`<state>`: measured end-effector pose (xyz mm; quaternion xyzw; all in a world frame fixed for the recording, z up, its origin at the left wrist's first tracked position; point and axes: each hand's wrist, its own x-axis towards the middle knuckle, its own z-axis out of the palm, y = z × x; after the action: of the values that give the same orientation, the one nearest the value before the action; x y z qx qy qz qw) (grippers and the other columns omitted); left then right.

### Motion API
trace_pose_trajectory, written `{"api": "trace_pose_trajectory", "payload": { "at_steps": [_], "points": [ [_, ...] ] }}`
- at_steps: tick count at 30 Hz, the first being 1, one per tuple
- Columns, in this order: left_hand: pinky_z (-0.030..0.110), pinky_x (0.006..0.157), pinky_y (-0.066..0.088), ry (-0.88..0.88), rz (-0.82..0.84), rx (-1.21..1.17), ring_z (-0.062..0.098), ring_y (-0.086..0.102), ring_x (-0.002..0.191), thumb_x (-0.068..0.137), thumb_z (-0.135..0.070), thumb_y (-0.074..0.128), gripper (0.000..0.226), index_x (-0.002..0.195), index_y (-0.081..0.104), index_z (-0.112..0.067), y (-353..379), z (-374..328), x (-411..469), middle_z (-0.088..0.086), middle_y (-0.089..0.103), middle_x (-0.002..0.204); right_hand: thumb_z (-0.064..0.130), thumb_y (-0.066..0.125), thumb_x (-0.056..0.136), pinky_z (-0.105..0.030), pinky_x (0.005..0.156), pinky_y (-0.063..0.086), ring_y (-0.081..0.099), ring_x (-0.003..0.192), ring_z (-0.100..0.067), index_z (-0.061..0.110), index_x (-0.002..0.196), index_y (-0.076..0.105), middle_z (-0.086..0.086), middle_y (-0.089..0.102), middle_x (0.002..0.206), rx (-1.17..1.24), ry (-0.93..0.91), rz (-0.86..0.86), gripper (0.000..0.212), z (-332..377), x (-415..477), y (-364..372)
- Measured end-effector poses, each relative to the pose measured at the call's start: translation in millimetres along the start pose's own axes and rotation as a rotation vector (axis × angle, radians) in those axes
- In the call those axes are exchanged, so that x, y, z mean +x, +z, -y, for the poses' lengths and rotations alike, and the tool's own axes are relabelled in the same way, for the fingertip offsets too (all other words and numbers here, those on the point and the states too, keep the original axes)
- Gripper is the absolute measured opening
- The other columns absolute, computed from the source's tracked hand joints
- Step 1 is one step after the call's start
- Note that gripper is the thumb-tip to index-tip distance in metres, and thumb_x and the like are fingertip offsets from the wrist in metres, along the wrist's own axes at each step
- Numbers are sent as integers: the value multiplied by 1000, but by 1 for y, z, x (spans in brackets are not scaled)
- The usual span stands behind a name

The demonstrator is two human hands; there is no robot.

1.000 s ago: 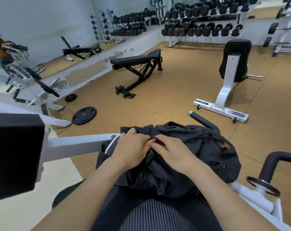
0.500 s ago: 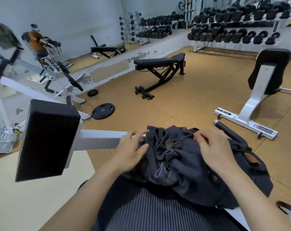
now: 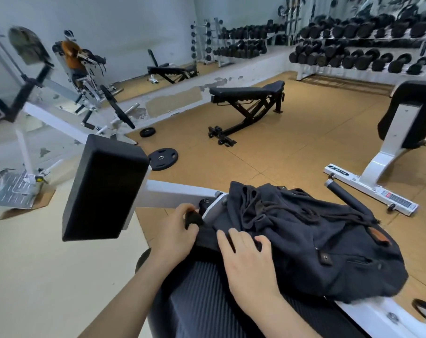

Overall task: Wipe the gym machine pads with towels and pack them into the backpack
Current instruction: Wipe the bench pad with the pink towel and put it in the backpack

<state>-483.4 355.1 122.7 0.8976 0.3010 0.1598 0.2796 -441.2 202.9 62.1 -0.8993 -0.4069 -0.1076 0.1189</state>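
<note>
Fingers (image 3: 190,217) of the left hand (image 3: 176,234): curled shut around a small black fabric tab or strap end at the near-left edge of the bag. Fingers of the right hand (image 3: 248,262): spread and laid flat, palm down, on the dark cloth, gripping nothing.

Dark navy canvas backpack (image 3: 314,242): lies on its side across the black ribbed seat pad (image 3: 202,303) of the white-framed machine, drawstring mouth gathered and turned away from the wearer; brown leather patch on its right side. No towel is visible; contents cannot be told.

Black rectangular machine pad (image 3: 104,189): on a white steel arm, just left of the backpack, facing the camera.

Black foam-covered handle bar (image 3: 346,197): juts out beyond the backpack's far right edge.

Two black weight plates (image 3: 162,159): flat on the tan floor, beyond the rectangular pad.

Black adjustable bench (image 3: 246,103): mid-floor, well apart from the machine.

White-framed seat with black back pad (image 3: 402,123): right of the floor.

Rack of black dumbbells (image 3: 358,54): along the far wall; wall mirror to its left.
</note>
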Motion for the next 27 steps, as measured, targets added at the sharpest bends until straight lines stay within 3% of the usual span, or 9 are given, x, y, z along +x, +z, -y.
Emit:
{"api": "trace_pose_trajectory", "payload": {
  "at_steps": [3, 6, 8, 10, 13, 16, 20, 24, 27],
  "points": [
    [9, 55, 37, -59, -173, -185, -3, 50, 55, 85, 1, 51, 33, 86, 66, -28, -14, -1, -17, -15, 52, 50, 11, 76, 62, -43, 68, 42, 58, 80, -29, 15, 109, 64, -7, 61, 96, -31, 61, 13, 48, -10, 16, 6],
    [11, 59, 35, -3, -118, -39, 2, 53, 67, 88, -5, 49, 31, 85, 70, -28, -18, -1, -11, -15, 55, 65, 15, 80, 65, -39, 67, 46, 60, 77, -28, 18, 102, 63, -5, 60, 89, 44, 98, 97, 41, -8, 29, -9],
    [21, 70, 39, 107, -18, 43, 11, 55, 80, 91, -15, 50, 24, 83, 70, -26, -11, -10, -5, -8, 53, 83, 21, 68, 82, -36, 85, 44, 60, 100, -25, 25, 115, 58, 1, 62, 107, 261, 222, 101, 35, -11, 38, -21],
    [32, 66, 38, 102, 153, 173, 26, 59, 83, 96, -28, 42, 33, 70, 60, -16, 5, -24, 9, 5, 57, 81, 20, 68, 80, -32, 87, 47, 61, 103, -17, 36, 113, 61, 8, 67, 106, 536, 403, 94, 37, -13, 33, -26],
    [34, 76, 44, -18, 480, 328, 31, 60, 90, 99, -46, 33, 48, 82, 59, -9, 31, -44, 33, 12, 66, 90, 13, 72, 71, -35, 70, 53, 60, 68, -9, 43, 92, 63, 11, 65, 75, 841, 489, -21, 38, -2, 1, -24],
    [29, 65, 47, -129, 665, 90, 22, 59, 67, 93, -46, 51, 48, 71, 59, -4, 51, -43, 39, 6, 61, 67, 6, 70, 73, -31, 62, 47, 47, 53, -8, 44, 89, 61, 7, 59, 76, 942, 476, -42, 42, 1, -33, -22],
    [45, 70, 55, -43, 303, -230, 19, 64, 66, 78, -34, 57, 23, 72, 67, -14, 46, -37, 24, -1, 68, 64, 8, 67, 81, -19, 70, 46, 55, 66, -8, 36, 100, 50, 11, 65, 82, 1079, 432, 32, 37, -20, -31, -54],
    [33, 60, 44, 230, -174, -430, 15, 52, 62, 92, -20, 52, 11, 84, 57, -26, 7, -70, -4, -4, 58, 65, 23, 63, 91, -22, 75, 50, 62, 83, -4, 36, 118, 52, 11, 66, 97, 1089, 504, -192, 31, -35, -7, -89],
    [31, 58, 44, 462, -123, -308, 10, 52, 63, 93, -20, 47, 12, 97, 48, -31, -10, -76, -25, -11, 56, 69, 60, 65, 77, -41, 91, 54, 67, 105, -11, 28, 136, 49, 1, 63, 126, 1718, 564, -64, 69, -43, 8, -119]
  ]
}}
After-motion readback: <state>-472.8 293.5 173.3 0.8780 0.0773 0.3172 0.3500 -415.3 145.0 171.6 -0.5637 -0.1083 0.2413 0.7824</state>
